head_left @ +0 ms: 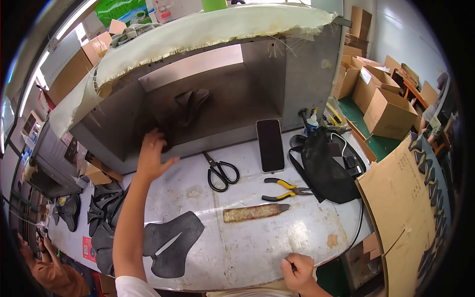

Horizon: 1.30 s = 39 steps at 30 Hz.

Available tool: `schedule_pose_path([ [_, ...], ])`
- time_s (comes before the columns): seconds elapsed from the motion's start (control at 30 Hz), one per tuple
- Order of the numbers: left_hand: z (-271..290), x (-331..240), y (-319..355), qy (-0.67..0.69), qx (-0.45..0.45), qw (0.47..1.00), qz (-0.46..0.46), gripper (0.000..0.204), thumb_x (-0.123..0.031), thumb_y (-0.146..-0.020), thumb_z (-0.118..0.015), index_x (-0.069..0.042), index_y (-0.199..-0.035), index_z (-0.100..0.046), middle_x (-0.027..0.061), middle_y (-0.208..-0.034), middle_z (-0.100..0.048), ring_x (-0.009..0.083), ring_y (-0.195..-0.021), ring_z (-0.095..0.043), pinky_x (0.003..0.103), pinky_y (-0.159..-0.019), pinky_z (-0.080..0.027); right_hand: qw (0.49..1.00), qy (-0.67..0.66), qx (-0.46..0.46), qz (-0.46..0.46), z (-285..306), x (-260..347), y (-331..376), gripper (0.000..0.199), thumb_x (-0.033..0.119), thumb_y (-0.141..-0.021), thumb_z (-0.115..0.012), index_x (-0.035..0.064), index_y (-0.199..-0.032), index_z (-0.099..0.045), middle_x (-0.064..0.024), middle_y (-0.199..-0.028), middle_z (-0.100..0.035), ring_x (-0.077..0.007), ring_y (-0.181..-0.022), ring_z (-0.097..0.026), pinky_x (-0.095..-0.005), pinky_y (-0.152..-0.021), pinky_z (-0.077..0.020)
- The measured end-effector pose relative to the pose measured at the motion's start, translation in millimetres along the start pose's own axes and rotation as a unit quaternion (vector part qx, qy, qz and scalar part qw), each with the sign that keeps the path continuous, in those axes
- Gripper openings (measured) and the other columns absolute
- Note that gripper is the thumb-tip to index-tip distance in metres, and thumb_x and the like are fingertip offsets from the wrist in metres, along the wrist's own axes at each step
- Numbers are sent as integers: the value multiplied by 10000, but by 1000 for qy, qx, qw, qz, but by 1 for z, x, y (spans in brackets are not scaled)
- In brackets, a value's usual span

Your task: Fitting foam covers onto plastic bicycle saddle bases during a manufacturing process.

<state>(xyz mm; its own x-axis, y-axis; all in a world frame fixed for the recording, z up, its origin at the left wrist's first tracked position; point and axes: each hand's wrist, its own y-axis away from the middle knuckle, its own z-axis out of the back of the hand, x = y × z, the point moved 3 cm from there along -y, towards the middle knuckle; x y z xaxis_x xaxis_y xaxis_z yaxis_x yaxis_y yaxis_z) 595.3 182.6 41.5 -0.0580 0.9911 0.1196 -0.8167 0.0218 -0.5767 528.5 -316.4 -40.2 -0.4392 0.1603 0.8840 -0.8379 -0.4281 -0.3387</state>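
Observation:
My left hand (155, 154) is raised at the front opening of a grey metal box (307, 74), fingers spread with nothing in them. Deeper inside the box is a blurred, dark folded piece (192, 104), apart from the hand. Beside my left forearm, a flat black cut piece (180, 237) with a slit, like a shoe upper, lies on the table. Several similar black pieces (104, 208) are heaped left of that arm. My right hand (299, 271) is closed in a fist at the table's near edge, with nothing visible in it.
On the white table (267, 237) lie black-handled scissors (221, 173), yellow-black pliers (287, 190), a tape-wrapped blade (252, 213) and a black bag (326, 168). A phone (270, 146) leans against the box. Cardboard (401, 208) stands at right; a co-worker (57, 272) is far left.

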Motion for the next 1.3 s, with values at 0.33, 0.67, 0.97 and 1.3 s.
schedule_pose_path([
  [0.33, 159, -112, 97, 449, -442, 746, 215, 369, -17, -821, -726, -20, -1121, -510, 126, -1060, -610, 191, -976, -591, 313, -868, -475, 1000, -3, 26, -7, -10, 6, 2, 202, 67, -855, -673, 3, -693, -570, -68, -535, -513, -145, -443, -491, -291, -434, -372],
  [0.67, 151, -272, 157, 705, 265, 570, 328, 305, -125, -847, -758, 32, -1084, -647, 24, -943, -668, 53, -800, -604, 215, -652, -527, 949, -299, 96, -18, -34, 75, -16, 288, 203, -805, -784, 20, -871, -571, -37, -821, -573, -117, -723, -533, -262, -638, -455],
  [0.97, 144, -296, 189, 685, 341, 598, 239, 199, -174, -846, -766, 1, -893, -684, -22, -729, -649, 26, -688, -555, 217, -563, -435, 883, -129, 447, -60, -32, 84, -20, 347, 257, -927, -659, 9, -724, -525, -25, -543, -462, -110, -504, -376, -298, -478, -320],
  [1.3, 148, -302, 202, 780, 179, 463, 382, 133, 8, -835, -732, 34, -954, -679, 21, -858, -669, 60, -714, -591, 208, -637, -484, 654, -505, 369, -426, -70, 51, 15, 179, 211, -961, -625, 63, -863, -602, 48, -638, -498, -20, -510, -379, -217, -455, -296],
])
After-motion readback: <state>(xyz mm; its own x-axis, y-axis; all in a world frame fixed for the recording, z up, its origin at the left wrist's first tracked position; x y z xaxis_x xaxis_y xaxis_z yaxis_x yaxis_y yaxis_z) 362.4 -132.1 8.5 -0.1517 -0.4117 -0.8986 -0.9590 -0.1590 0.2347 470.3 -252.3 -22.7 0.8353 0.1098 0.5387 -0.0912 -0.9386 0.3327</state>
